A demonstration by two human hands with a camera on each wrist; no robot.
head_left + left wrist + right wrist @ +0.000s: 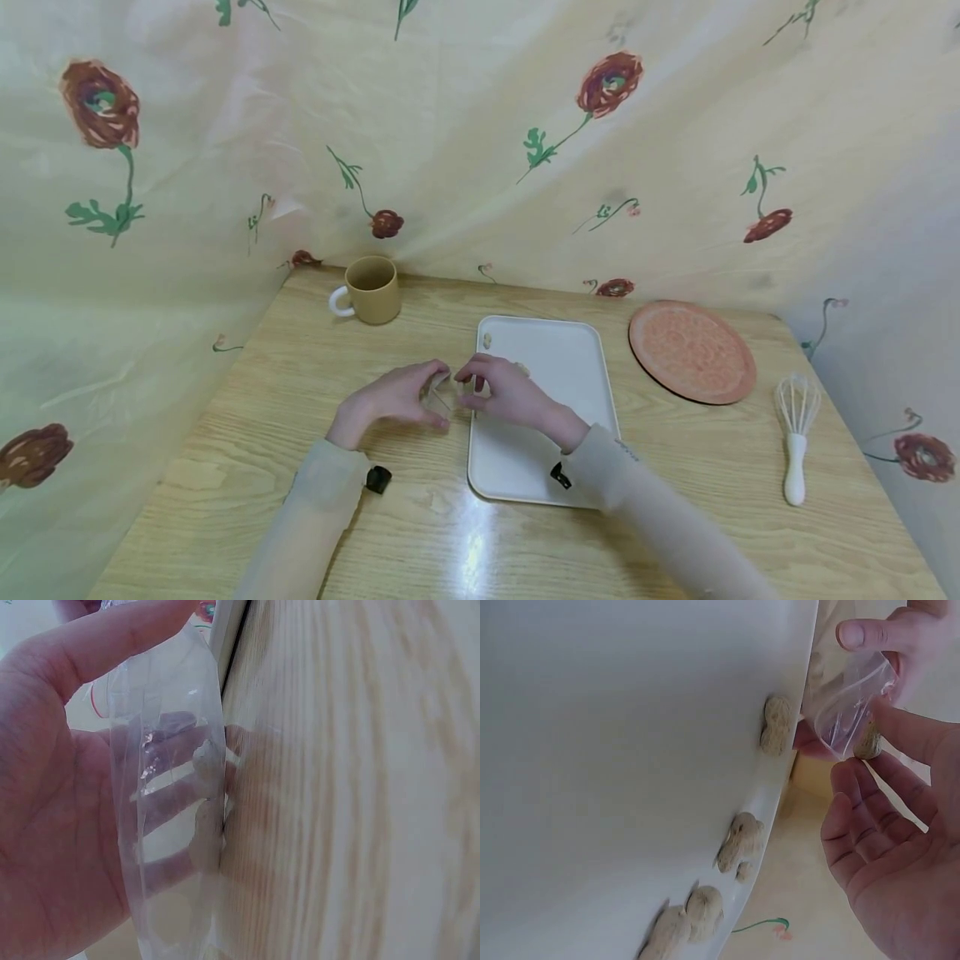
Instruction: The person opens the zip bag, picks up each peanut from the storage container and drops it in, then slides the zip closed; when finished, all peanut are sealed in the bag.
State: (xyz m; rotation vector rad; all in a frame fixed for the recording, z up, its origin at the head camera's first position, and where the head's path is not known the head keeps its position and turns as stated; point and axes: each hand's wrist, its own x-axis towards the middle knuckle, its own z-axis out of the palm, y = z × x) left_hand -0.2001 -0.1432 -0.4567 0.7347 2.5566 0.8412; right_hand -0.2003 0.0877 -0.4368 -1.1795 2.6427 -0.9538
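Observation:
My left hand [390, 397] holds a clear plastic zip bag [169, 847], with the thumb on one side and the fingers curled round the other. Pale, peanut-like shapes show through the bag low down near the tabletop. At the bag's mouth, my right hand [517, 395] pinches a peanut [868, 742] between thumb and fingertips. Under the right forearm lies a white rectangular tray [573, 354]. In the right wrist view several peanuts sit along the tray's edge, among them a single one [778, 724] and a cluster [740, 840].
A tan mug [375, 293] with a white handle stands at the back left. Right of the tray lies a round terracotta-coloured plate or mat [692, 352], and beyond it a white-handled whisk [796, 454]. Flowered cloth [465, 150] hangs behind the wooden table [420, 542].

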